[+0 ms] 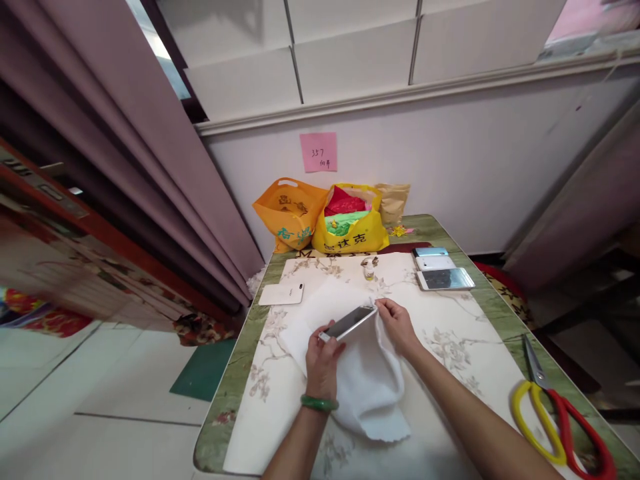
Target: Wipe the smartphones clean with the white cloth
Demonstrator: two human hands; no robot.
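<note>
Holding a phone [347,323], left-hand fingers [314,341] clamp its near end; right-hand fingers [392,309] pinch white cloth [371,395] at the far end.

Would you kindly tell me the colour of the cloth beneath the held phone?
The cloth is white, best seen in the head view.

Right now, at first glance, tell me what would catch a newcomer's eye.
Probably the yellow bag and the orange bag beside it, at the far end of the table. Big scissors with red and yellow handles lie at its near right. Centrally, a phone sits in the left grip over a white cloth.
</note>
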